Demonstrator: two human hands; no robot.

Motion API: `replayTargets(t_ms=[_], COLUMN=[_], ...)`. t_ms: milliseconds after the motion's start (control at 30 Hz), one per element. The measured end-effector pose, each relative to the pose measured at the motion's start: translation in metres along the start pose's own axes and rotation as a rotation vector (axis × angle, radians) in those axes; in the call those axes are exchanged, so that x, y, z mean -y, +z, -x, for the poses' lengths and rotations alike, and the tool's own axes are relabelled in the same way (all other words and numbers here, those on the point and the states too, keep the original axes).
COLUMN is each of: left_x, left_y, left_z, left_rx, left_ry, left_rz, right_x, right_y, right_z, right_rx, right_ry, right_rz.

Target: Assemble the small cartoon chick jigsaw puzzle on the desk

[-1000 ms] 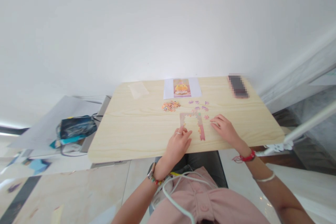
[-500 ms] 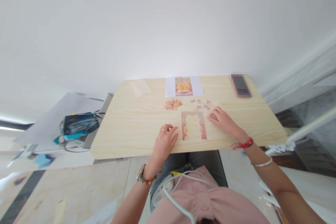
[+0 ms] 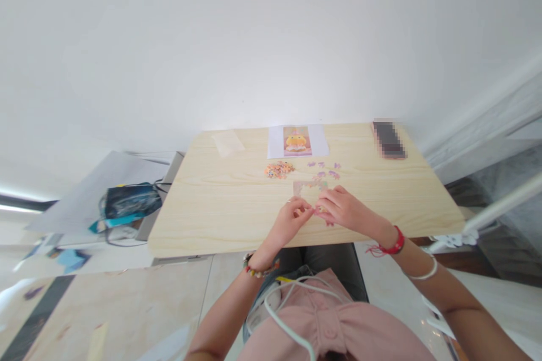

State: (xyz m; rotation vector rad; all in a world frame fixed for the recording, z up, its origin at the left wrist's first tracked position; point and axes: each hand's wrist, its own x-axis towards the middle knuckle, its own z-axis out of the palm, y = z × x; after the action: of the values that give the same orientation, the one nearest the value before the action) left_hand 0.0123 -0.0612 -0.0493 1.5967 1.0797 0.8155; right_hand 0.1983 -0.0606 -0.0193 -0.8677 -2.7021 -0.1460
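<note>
A partly joined jigsaw border (image 3: 298,186) lies on the table, its lower part mostly covered by my hands. My right hand (image 3: 347,211) is closed in a pinch above its right side, holding a small pink puzzle piece (image 3: 315,211). From the left, my left hand (image 3: 292,221) meets it, thumb and forefinger pinched at the same piece; the exact grip is too small to make out. Behind the border are several loose purple pieces (image 3: 322,174) and a heap of orange puzzle pieces (image 3: 279,170).
A sheet with a printed picture (image 3: 297,142) of a yellow figure lies at the table's back by the wall. A thin translucent bag or sheet (image 3: 228,142) is at back left, a phone (image 3: 389,139) at back right. Left of the table sits a dark bag (image 3: 131,201) with cables.
My right hand has moved left from beside the border, bringing a pink piece along. My left hand has moved right and closed, so both hands' fingertips now meet over the border.
</note>
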Motion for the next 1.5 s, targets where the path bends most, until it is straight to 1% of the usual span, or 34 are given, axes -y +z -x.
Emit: replayTargets(t_ms=[67,200,267,400,500,567,633,767,833,900,1100,1267,1400,1500], left_x=[-0.001,-0.005,-0.009,-0.014,-0.012,-0.009,-0.006,-0.006,-0.007,-0.007,-0.002,0.000,0.006,0.009], left_y=[0.001,0.005,0.008,0.011,0.011,0.009,0.007,0.003,0.003,0.004,0.009,0.024,0.036,0.041], left_z=[-0.001,0.001,0.002,0.001,0.000,0.000,0.000,0.003,0.005,0.007,0.012,0.016,0.021,0.023], left_rx=[-0.022,-0.093,-0.113,-0.116,-0.093,-0.078,-0.082,-0.129,-0.129,-0.113,-0.046,0.029,0.059,0.052], left_ry=[-0.066,-0.211,-0.234,-0.209,-0.172,-0.113,-0.020,0.195,0.274,0.324,0.391,0.348,0.337,0.325], left_rz=[0.099,0.319,0.366,0.338,0.272,0.190,0.074,-0.205,-0.309,-0.386,-0.612,-0.787,-0.848,-0.864], right_x=[0.002,0.014,0.022,0.028,0.026,0.024,0.021,0.020,0.020,0.020,0.018,0.020,0.027,0.030], right_y=[0.000,0.004,0.006,0.009,0.008,0.007,0.007,0.008,0.007,0.007,0.010,0.023,0.032,0.036], right_z=[0.002,0.004,0.004,0.002,0.004,0.006,0.009,0.014,0.017,0.019,0.031,0.045,0.056,0.060], right_rx=[-0.058,-0.256,-0.324,-0.390,-0.368,-0.337,-0.314,-0.292,-0.274,-0.243,-0.153,-0.075,-0.048,-0.043], right_ry=[0.053,0.303,0.385,0.432,0.432,0.422,0.408,0.381,0.377,0.364,0.312,0.290,0.312,0.334], right_rz=[-0.031,-0.089,-0.092,-0.073,-0.079,-0.094,-0.111,-0.152,-0.162,-0.162,-0.168,-0.167,-0.148,-0.137])
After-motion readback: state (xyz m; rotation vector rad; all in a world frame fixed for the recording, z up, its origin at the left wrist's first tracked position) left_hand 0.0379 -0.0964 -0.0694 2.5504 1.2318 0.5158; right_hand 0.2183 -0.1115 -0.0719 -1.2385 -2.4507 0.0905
